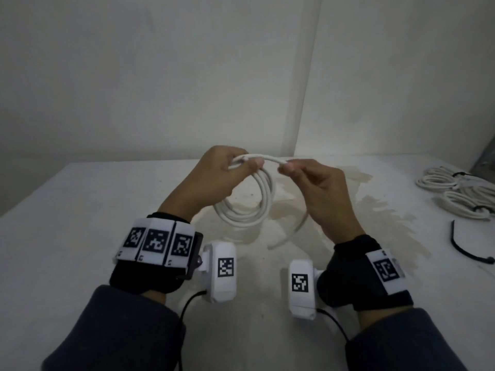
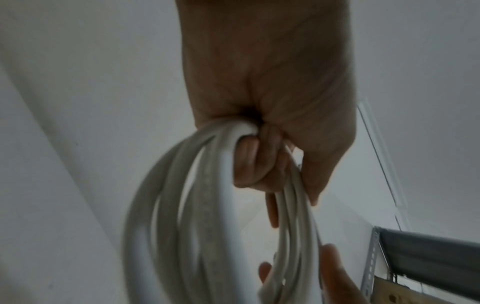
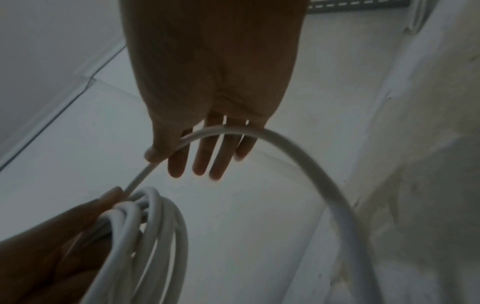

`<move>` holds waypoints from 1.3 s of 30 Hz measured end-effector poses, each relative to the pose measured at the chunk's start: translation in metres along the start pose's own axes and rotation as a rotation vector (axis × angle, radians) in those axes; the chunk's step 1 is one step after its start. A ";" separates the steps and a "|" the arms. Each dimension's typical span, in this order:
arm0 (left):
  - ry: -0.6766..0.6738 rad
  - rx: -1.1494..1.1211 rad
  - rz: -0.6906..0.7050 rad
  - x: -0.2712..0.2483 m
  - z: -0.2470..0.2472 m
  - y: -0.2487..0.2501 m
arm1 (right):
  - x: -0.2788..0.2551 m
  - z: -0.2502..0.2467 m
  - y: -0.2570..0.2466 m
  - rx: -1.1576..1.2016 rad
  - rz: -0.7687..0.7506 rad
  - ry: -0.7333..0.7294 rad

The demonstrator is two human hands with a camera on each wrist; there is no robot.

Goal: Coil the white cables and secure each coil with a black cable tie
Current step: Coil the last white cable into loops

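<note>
Above the middle of the table, my left hand (image 1: 230, 167) grips the top of a white cable coil (image 1: 249, 207), several loops hanging down from my fist. The left wrist view shows my curled fingers (image 2: 249, 162) closed round the loops of the coil (image 2: 207, 216). Just to the right, my right hand (image 1: 294, 170) pinches the free run of the same cable between thumb and forefinger. In the right wrist view the loose strand (image 3: 298, 156) arcs from my thumb (image 3: 155, 152) across my fingers and down to the right. The cable's tail end (image 1: 284, 239) trails onto the table.
Several coiled white cables (image 1: 455, 194) with black ties lie at the table's right edge. A loose black cable tie (image 1: 466, 250) lies in front of them. The white table (image 1: 80, 199) has brown stains in the middle. Walls close the back and right.
</note>
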State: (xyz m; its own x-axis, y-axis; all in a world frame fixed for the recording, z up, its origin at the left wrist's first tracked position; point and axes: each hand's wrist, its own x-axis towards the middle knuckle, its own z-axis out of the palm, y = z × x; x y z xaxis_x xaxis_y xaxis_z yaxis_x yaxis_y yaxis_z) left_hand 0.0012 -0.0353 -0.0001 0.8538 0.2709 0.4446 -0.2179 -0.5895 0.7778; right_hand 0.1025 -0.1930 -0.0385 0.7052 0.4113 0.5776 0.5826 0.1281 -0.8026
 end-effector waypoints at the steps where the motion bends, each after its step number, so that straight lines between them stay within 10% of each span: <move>1: 0.037 -0.055 -0.014 0.000 -0.001 0.000 | 0.000 0.003 -0.001 0.093 0.028 -0.026; 17: 0.563 -0.492 -0.363 0.006 0.052 -0.014 | -0.013 0.038 0.007 0.523 0.310 -0.155; 26: -0.020 -0.938 -0.460 0.003 0.052 -0.021 | -0.008 0.015 0.018 0.362 0.222 -0.004; 35: -0.518 -1.069 -0.668 -0.006 0.027 -0.016 | -0.010 -0.007 0.008 0.287 0.219 -0.491; 39: -0.417 -0.736 -0.738 -0.001 0.039 -0.008 | -0.011 -0.002 0.008 0.260 0.273 -0.517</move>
State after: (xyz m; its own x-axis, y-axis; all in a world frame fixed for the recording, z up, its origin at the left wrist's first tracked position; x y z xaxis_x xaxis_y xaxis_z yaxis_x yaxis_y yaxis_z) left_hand 0.0199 -0.0606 -0.0238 0.9506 0.0105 -0.3103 0.2988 0.2406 0.9235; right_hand 0.1004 -0.1985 -0.0512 0.4908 0.8338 0.2526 0.2464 0.1452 -0.9582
